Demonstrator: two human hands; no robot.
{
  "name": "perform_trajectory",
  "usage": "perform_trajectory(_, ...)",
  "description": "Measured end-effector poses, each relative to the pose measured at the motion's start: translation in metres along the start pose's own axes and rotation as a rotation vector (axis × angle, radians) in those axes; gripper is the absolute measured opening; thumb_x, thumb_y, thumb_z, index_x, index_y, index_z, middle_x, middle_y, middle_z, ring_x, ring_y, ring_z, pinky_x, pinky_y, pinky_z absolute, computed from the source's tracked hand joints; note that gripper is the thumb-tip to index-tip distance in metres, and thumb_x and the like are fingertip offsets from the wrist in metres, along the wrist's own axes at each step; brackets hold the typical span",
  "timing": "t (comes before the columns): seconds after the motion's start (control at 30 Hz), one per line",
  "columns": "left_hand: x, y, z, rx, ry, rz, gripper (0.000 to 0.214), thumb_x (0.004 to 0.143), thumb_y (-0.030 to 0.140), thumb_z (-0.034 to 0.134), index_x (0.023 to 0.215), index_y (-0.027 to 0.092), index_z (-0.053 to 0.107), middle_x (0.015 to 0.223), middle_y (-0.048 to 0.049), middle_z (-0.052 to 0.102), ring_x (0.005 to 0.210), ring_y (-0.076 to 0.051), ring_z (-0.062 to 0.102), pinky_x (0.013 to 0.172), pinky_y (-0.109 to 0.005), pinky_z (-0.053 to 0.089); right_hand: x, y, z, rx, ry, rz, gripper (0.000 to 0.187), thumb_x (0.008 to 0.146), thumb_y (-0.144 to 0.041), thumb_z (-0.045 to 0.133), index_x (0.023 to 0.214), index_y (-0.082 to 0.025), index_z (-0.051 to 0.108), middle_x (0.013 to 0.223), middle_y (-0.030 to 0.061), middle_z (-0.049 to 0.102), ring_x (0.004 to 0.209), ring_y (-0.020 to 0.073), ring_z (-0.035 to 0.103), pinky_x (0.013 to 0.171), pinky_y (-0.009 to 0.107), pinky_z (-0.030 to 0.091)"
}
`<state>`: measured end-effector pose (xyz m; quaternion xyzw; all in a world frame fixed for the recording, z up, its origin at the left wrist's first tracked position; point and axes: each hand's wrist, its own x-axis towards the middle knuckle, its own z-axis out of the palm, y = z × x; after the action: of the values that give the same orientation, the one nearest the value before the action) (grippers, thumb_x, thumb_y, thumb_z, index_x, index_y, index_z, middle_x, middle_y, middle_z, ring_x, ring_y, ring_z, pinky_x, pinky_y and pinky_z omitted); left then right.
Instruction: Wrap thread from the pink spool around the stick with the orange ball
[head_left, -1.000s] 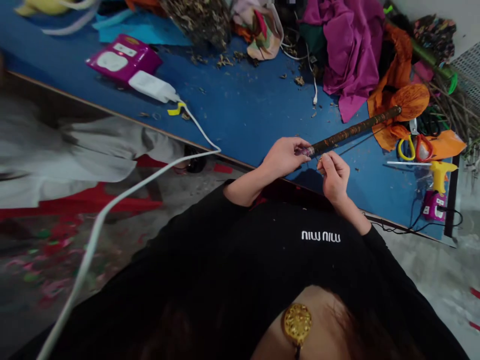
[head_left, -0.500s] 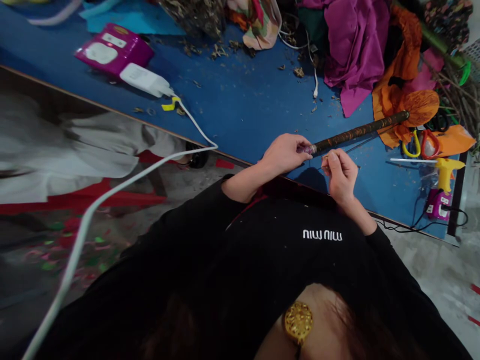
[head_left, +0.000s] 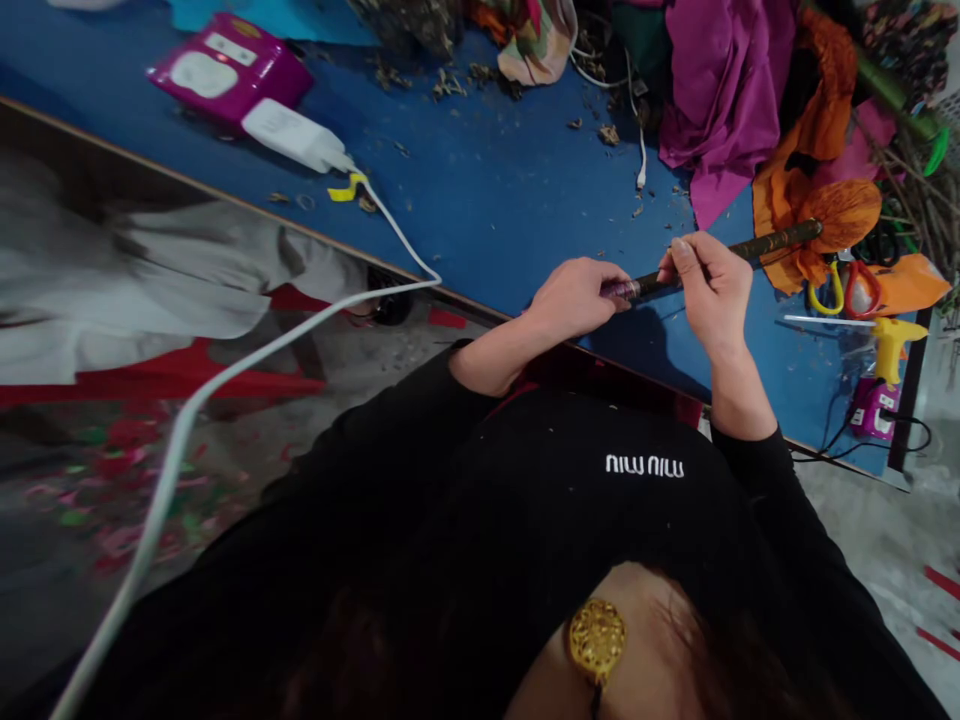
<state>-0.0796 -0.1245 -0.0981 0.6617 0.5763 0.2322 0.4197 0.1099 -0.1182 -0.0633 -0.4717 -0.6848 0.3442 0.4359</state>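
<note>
My left hand (head_left: 571, 298) is closed around the near end of a dark stick with brownish-orange markings (head_left: 780, 241). Between its fingers shows a bit of purple wrapping (head_left: 619, 289) on that end. Over the stick's middle is my right hand (head_left: 718, 292), thumb and fingertips pinched together; whatever they hold is too small to make out. The stick slants up to the right, its far end lying by a rounded orange piece of crinkled material (head_left: 847, 213) on the blue table (head_left: 517, 190).
A purple power strip (head_left: 232, 75) with a white plug and cable (head_left: 300, 325) lies left. Purple cloth (head_left: 727, 90) is heaped at the back. Right are yellow-and-red-handled scissors (head_left: 861, 290), a yellow glue gun (head_left: 891, 350) and a small purple socket block (head_left: 872, 408).
My right hand has risen from below the stick and moved rightward to above its middle, still pinched. My left hand keeps its hold on the purple-wrapped end.
</note>
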Motion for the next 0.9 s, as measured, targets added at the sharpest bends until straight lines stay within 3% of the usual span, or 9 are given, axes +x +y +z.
perform_trajectory(0.17, 0.003, -0.001, -0.002, -0.116, -0.064, -0.013, 0.021, 0.082, 0.024, 0.070, 0.095, 0.017, 0.085, 0.061, 0.0006, 0.065, 0.057, -0.016, 0.061, 0.063, -0.028, 0.043, 0.004, 0.003, 0.008, 0.119, 0.045, 0.052, 0.054, 0.101, -0.070, 0.056, 0.080, -0.021, 0.066, 0.067, -0.0035, 0.058, 0.062, 0.0080, 0.058, 0.062, 0.023, 0.048)
perform_trajectory(0.27, 0.004, 0.001, -0.005, -0.279, -0.111, -0.048, 0.014, 0.083, 0.023, 0.069, 0.088, 0.017, 0.081, 0.068, -0.0025, 0.070, 0.053, -0.014, 0.059, 0.059, -0.028, 0.044, 0.005, 0.009, 0.009, 0.153, 0.129, 0.046, 0.058, 0.099, -0.074, 0.055, 0.075, -0.022, 0.063, 0.064, -0.0039, 0.053, 0.053, 0.0073, 0.050, 0.053, 0.024, 0.042)
perform_trajectory(0.4, 0.005, 0.004, -0.008, -0.471, -0.174, -0.203, 0.009, 0.083, 0.019, 0.073, 0.091, 0.017, 0.078, 0.074, -0.0060, 0.071, 0.051, -0.013, 0.054, 0.054, -0.029, 0.041, -0.002, 0.018, 0.005, 0.226, 0.212, 0.025, 0.056, 0.097, -0.072, 0.061, 0.071, -0.023, 0.059, 0.060, -0.0051, 0.046, 0.048, 0.0062, 0.039, 0.047, 0.024, 0.032)
perform_trajectory(0.67, 0.008, -0.002, -0.007, -0.649, -0.195, -0.304, 0.019, 0.080, 0.019, 0.078, 0.099, 0.019, 0.078, 0.072, -0.0034, 0.069, 0.050, -0.011, 0.054, 0.046, -0.025, 0.035, -0.030, 0.020, -0.002, 0.223, 0.177, 0.037, 0.053, 0.100, -0.067, 0.061, 0.073, -0.021, 0.061, 0.063, -0.0055, 0.046, 0.054, 0.0050, 0.043, 0.053, 0.021, 0.039)
perform_trajectory(0.9, 0.002, 0.006, -0.008, -0.504, -0.171, -0.216, 0.026, 0.078, 0.016, 0.077, 0.103, 0.018, 0.081, 0.066, -0.0017, 0.066, 0.050, -0.011, 0.053, 0.047, -0.024, 0.038, -0.003, 0.012, 0.005, 0.229, 0.124, -0.015, 0.053, 0.100, -0.069, 0.060, 0.074, -0.023, 0.060, 0.061, -0.0057, 0.052, 0.052, 0.0060, 0.047, 0.053, 0.024, 0.043)
